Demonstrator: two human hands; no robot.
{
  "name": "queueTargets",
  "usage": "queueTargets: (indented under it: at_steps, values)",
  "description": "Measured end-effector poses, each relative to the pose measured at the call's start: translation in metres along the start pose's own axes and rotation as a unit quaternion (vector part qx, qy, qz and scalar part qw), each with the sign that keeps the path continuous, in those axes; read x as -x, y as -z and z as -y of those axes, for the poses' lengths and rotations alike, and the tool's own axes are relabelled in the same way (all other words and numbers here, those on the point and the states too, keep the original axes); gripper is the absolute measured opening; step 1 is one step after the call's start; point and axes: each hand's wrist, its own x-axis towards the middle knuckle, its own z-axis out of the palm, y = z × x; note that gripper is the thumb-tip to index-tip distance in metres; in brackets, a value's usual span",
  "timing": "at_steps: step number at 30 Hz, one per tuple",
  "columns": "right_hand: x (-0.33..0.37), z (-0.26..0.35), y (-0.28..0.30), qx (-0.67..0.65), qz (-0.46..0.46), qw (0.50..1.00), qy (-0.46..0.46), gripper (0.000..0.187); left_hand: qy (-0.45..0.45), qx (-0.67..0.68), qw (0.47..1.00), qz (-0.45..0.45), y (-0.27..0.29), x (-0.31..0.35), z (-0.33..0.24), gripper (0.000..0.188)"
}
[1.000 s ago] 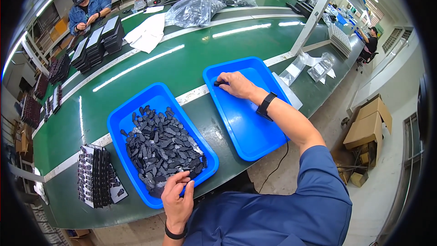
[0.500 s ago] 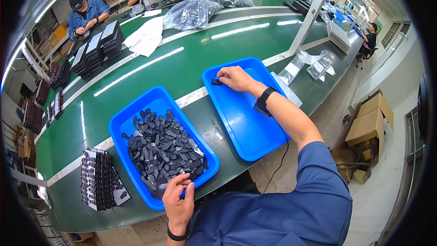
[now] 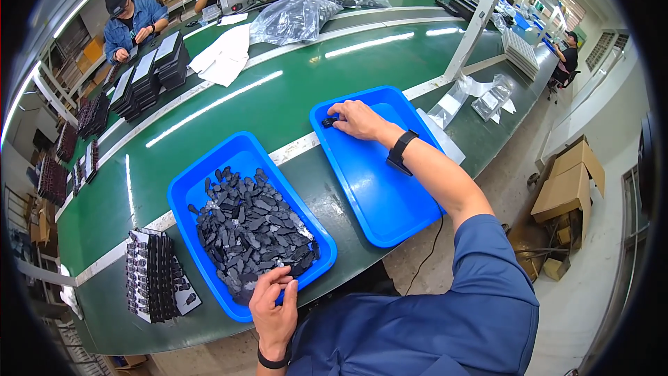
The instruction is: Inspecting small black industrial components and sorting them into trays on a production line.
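Observation:
My right hand (image 3: 356,120) reaches into the far left corner of a blue plastic tray (image 3: 379,230). Its fingers are closed on a small black plastic part (image 3: 330,122), which sits low against the tray's wall and is partly hidden by the fingertips. My left hand (image 3: 274,306) rests at the near rim of a second blue tray (image 3: 179,198), fingers loosely bent and thumb apart, with nothing seen in it. That second tray holds a heap of many flat, dark grey pieces (image 3: 254,226), some with pale dusty patches.
Left of the heaped tray stand rows of small black parts on white sheets (image 3: 154,275). Plastic bags (image 3: 492,97) lie right of the other tray. Across the green table (image 3: 292,108) a person (image 3: 132,21) works beside stacked black trays (image 3: 170,63). A metal post (image 3: 476,21) rises at the back.
My right hand has shifted very slightly left, its fingers now lower around the black part. My left hand has stayed in place. The person across the table has moved their hands apart.

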Motion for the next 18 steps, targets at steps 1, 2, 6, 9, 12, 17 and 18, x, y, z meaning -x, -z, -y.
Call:
queueTargets:
  at_steps: [1,2,6,9,12,17,18]
  values:
    - [-0.001,0.0,-0.001,-0.013,-0.005,1.0,-0.005,0.034,0.001,0.001,1.0,-0.002,0.0,0.001,0.0,0.009]
    - [-0.001,0.0,-0.003,-0.027,-0.01,1.0,-0.01,0.034,0.002,0.001,1.0,-0.005,0.001,0.002,0.0,0.009]
    - [0.006,0.0,-0.008,-0.011,-0.059,0.998,0.037,0.031,-0.019,-0.023,0.999,-0.012,0.004,0.003,-0.003,0.01]
    - [0.02,0.013,0.015,0.002,-0.074,0.997,0.031,0.03,-0.031,-0.03,0.999,-0.03,0.007,-0.002,0.0,0.011]
    - [0.036,0.079,0.051,-0.034,-0.014,0.998,0.048,0.028,-0.045,-0.068,0.995,-0.063,0.02,-0.004,0.006,0.011]
    - [0.084,0.162,0.062,-0.075,0.133,0.977,0.147,0.024,-0.102,-0.152,0.978,-0.102,0.032,-0.005,0.023,0.013]
    - [0.087,0.18,0.056,-0.082,0.182,0.966,0.162,0.023,-0.113,-0.164,0.974,-0.104,0.034,-0.004,0.026,0.014]
